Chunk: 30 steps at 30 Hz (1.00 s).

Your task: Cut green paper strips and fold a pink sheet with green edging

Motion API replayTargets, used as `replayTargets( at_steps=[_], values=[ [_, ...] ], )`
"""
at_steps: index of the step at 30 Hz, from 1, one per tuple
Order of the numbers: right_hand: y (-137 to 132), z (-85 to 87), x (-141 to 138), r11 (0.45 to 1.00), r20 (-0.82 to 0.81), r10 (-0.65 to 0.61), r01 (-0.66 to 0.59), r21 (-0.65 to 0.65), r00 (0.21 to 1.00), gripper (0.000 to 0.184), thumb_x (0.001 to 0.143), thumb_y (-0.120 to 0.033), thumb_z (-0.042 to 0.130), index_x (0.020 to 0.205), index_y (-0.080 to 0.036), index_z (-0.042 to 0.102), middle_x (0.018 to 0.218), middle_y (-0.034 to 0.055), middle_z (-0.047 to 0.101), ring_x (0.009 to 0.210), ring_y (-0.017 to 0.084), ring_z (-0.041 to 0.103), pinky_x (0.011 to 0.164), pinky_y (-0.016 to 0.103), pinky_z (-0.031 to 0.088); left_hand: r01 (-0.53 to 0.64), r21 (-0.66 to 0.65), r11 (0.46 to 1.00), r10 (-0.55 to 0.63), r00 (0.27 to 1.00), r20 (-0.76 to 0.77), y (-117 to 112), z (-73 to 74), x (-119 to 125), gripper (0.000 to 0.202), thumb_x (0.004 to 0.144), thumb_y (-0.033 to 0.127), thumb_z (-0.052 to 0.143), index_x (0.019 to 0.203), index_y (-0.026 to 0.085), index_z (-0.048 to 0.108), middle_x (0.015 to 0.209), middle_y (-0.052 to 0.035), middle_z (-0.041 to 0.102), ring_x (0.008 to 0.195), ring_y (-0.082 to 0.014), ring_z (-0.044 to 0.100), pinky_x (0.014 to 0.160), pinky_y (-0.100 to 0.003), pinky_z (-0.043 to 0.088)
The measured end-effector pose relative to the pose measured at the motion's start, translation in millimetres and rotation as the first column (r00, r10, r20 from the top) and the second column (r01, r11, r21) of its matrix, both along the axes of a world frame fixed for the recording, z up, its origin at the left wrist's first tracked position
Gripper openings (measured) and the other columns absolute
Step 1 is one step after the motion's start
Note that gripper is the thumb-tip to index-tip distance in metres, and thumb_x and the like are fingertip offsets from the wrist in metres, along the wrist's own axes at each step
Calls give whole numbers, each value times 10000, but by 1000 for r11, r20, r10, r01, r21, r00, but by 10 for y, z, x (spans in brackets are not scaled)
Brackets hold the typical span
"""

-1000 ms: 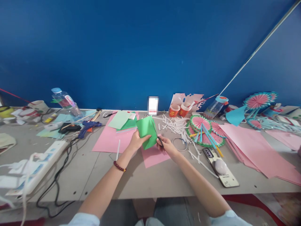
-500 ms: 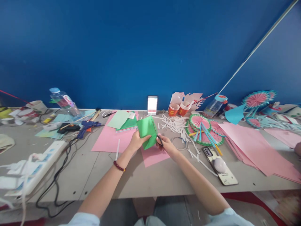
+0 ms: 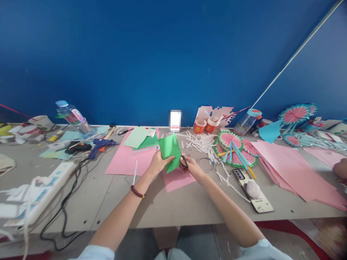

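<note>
My left hand [image 3: 159,163] grips a sheet of green paper [image 3: 169,148] by its left side, the thumb lying across its front. In my right hand [image 3: 191,168] are scissors [image 3: 184,161] with dark handles, held at the paper's right edge. The blades are mostly hidden by the paper, so how far apart they are does not show. Below the green sheet, a small pink sheet [image 3: 173,182] lies on the table. A larger pink sheet [image 3: 121,159] is left of my hands, with light green paper [image 3: 137,137] on top.
White paper strips [image 3: 202,142] lie behind my right hand. Watermelon-patterned paper fans [image 3: 230,141], a phone [image 3: 253,191] and pink sheets [image 3: 292,166] are to the right. A glue gun [image 3: 101,144] and a power strip [image 3: 48,191] are on the left. Another person's hand [image 3: 340,169] shows at the right edge.
The green paper has tilted slightly, and the scissors have turned a little at its right edge. At the far right, the other person's hand has come further into view.
</note>
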State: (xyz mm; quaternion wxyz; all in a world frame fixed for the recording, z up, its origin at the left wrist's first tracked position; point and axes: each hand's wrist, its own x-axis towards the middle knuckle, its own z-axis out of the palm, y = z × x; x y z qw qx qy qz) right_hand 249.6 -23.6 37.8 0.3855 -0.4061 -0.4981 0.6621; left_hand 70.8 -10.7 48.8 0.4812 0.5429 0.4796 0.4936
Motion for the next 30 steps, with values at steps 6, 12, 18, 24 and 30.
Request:
replayTargets(
  at_steps=[6, 12, 18, 24, 30],
  values=[
    [8, -29, 5, 1000, 3, -13, 13, -11, 1000, 481, 668, -629, 655, 750, -182, 500, 543, -55, 499, 419, 59, 406, 407, 204, 264, 0, 4, 1000, 0, 1000, -14, -3, 17, -3, 454, 602, 386, 790, 931, 125, 618, 939, -120, 715, 864, -271, 679, 729, -346, 550],
    [7, -24, 2, 999, 22, -28, 28, -19, 999, 487, 656, -635, 657, 748, -182, 503, 545, -54, 507, 415, 60, 412, 399, 200, 259, -2, -8, 1000, 2, 1000, 2, -1, 11, 4, 461, 592, 389, 795, 933, 131, 622, 944, -116, 715, 859, -267, 680, 730, -349, 552],
    [10, -27, 1, 999, 20, -36, 36, -28, 999, 497, 639, -642, 662, 760, -183, 514, 533, -55, 503, 411, 64, 411, 394, 201, 249, 0, 0, 1000, 0, 1000, -10, 7, -10, 2, 447, 605, 391, 788, 932, 136, 621, 935, -107, 717, 852, -261, 681, 731, -349, 554],
    [21, -49, 0, 999, -1, -43, 43, -29, 999, 491, 626, -631, 677, 735, -184, 506, 518, -58, 499, 417, 60, 407, 398, 196, 245, 9, 20, 1000, -9, 1000, -25, 14, -33, -5, 425, 632, 387, 770, 936, 136, 613, 947, -115, 713, 860, -264, 680, 723, -345, 553],
    [4, -11, -7, 999, 24, -45, 46, -21, 999, 485, 633, -630, 669, 725, -188, 490, 505, -61, 500, 390, 54, 383, 384, 196, 224, -5, 13, 1000, 5, 1000, -24, 7, -12, -2, 431, 618, 382, 777, 928, 132, 613, 930, -116, 713, 849, -267, 679, 721, -350, 549]
  ],
)
